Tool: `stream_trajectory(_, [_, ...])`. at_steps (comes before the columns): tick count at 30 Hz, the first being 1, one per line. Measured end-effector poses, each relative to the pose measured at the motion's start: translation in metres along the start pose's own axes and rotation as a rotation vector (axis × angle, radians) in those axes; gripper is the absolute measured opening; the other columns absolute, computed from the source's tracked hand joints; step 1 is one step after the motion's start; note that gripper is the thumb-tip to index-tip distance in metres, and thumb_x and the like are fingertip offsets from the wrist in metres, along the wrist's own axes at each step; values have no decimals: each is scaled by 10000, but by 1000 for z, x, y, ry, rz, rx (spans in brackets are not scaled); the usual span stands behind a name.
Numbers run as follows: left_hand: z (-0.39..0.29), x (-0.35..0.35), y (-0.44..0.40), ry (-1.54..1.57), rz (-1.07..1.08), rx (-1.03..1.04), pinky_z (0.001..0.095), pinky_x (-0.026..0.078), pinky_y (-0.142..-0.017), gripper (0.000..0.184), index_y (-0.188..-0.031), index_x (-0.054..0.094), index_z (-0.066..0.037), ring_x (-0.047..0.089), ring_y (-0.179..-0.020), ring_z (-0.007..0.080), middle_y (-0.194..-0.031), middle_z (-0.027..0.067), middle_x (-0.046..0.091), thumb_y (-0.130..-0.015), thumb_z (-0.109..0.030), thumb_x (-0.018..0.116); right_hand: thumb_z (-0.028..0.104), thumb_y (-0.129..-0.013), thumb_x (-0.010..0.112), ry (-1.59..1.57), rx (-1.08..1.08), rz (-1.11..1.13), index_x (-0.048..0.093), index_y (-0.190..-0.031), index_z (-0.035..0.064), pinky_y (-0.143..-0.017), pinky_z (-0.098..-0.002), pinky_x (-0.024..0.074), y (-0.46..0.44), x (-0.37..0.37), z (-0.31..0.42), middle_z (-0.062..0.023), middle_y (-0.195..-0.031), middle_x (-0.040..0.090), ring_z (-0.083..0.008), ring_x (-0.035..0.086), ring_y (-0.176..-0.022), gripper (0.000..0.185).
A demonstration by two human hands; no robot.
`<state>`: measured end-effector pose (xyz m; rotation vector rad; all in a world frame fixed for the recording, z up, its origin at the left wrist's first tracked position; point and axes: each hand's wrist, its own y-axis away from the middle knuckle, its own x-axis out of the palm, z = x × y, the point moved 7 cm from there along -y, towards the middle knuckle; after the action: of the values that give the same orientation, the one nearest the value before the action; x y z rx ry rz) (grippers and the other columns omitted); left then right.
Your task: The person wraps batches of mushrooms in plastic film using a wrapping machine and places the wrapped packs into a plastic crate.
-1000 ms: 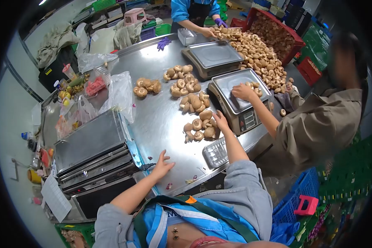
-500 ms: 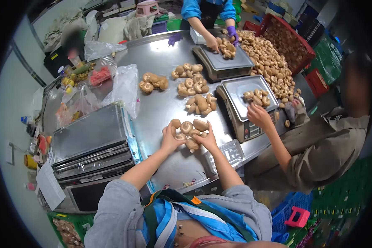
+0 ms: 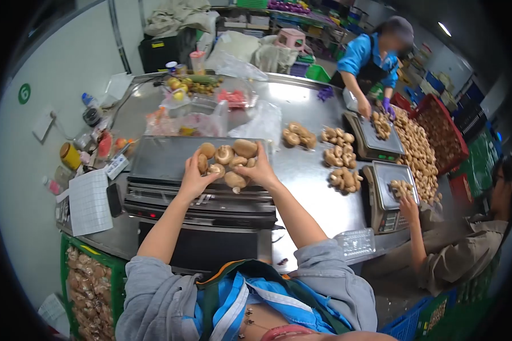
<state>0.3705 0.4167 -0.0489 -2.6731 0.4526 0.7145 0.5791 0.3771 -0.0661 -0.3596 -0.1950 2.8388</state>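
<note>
A round green sign [image 3: 24,93] on the pale wall [image 3: 68,57] appears to read "6".

My head-worn camera looks forward and down through a wide, round-edged view: my grey cloth sleeves [image 3: 159,295] nearest, my bare left hand [image 3: 195,178] and bare right hand [image 3: 261,171] beyond, then the shiny grey metal bench [image 3: 304,202] stretching away.

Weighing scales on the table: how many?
2: near scale beside the co-worker in brown, far scale beside the co-worker in blue. No others visible.
</note>
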Motion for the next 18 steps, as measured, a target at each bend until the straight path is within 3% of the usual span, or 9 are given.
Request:
stream_trajectory(4, [72, -66, 7, -58, 64, -82, 388, 362, -968, 797, -1333, 312, -41, 413, -1154, 338, -1226, 202, 387, -709, -318, 723, 285, -562, 819, 141, 107, 82, 199, -1342, -87, -1001, -359, 348, -8, 82, 19, -267, -1276, 405, -322, 416, -1204, 1064])
stream_trajectory(6, [74, -83, 5, -146, 219, -91, 384, 350, -977, 749, -1330, 318, -18, 385, -1198, 320, -1279, 200, 358, -749, -303, 696, 282, -569, 813, 77, 147, -11, 237, -1346, -53, -1001, -374, 347, -11, 91, 9, -254, -1270, 426, -334, 416, -1204, 1023])
stream_trajectory(7, [71, -93, 3, -147, 248, -109, 382, 341, -983, 713, -1320, 338, -18, 378, -1205, 323, -1267, 194, 386, -766, -314, 674, 283, -581, 809, 211, 120, -113, 272, -1338, -23, -983, -388, 359, -4, 85, 14, -243, -1246, 443, -343, 428, -1178, 977])
stream_trajectory(9, [75, -108, -5, -208, 182, 5, 387, 340, -984, 713, -1306, 350, -13, 380, -1198, 327, -1256, 193, 398, -762, -343, 670, 284, -593, 805, 364, 78, -233, 307, -1329, 6, -964, -402, 371, 12, 80, 44, -232, -1222, 459, -351, 440, -1152, 931])
stream_trajectory(11, [75, -118, -20, -222, 68, 152, 396, 323, -1002, 693, -1287, 373, -5, 367, -1204, 329, -1242, 189, 425, -762, -355, 661, 244, -621, 778, 516, -165, -168, 424, -1246, 51, -904, -420, 394, 37, 99, 88, -166, -1180, 487, -339, 469, -1075, 743])
stream_trajectory(12, [76, -115, -28, -211, 79, 160, 396, 323, -1002, 693, -1287, 373, -5, 367, -1204, 329, -1242, 189, 425, -762, -355, 661, 244, -621, 778, 526, -156, -180, 424, -1246, 51, -904, -420, 394, 42, 106, 89, -166, -1180, 487, -339, 469, -1075, 743])
stream_trajectory(14, [69, -104, -44, -159, 114, 309, 402, 317, -1010, 679, -1283, 377, -3, 366, -1204, 337, -1260, 183, 420, -761, -334, 659, 201, -633, 750, 892, -446, 179, 492, -1159, 71, -865, -425, 402, 54, 154, 100, -102, -1155, 505, -306, 488, -1028, 600])
stream_trajectory(16, [76, -90, -56, -95, 122, 366, 402, 327, -997, 618, -1242, 440, -14, 388, -1181, 340, -1257, 174, 435, -759, -330, 660, 151, -629, 735, 976, -445, 137, 522, -1110, 77, -861, -418, 406, 52, 159, 95, -77, -1132, 524, -283, 492, -1028, 531])
stream_trajectory(18, [83, -69, -60, -153, 341, 333, 400, 337, -983, 540, -1196, 501, -31, 413, -1161, 337, -1245, 161, 450, -774, -329, 657, 127, -628, 737, 849, -500, 116, 528, -1121, 78, -858, -402, 418, 51, 154, 99, -91, -1112, 540, -291, 504, -1016, 538])
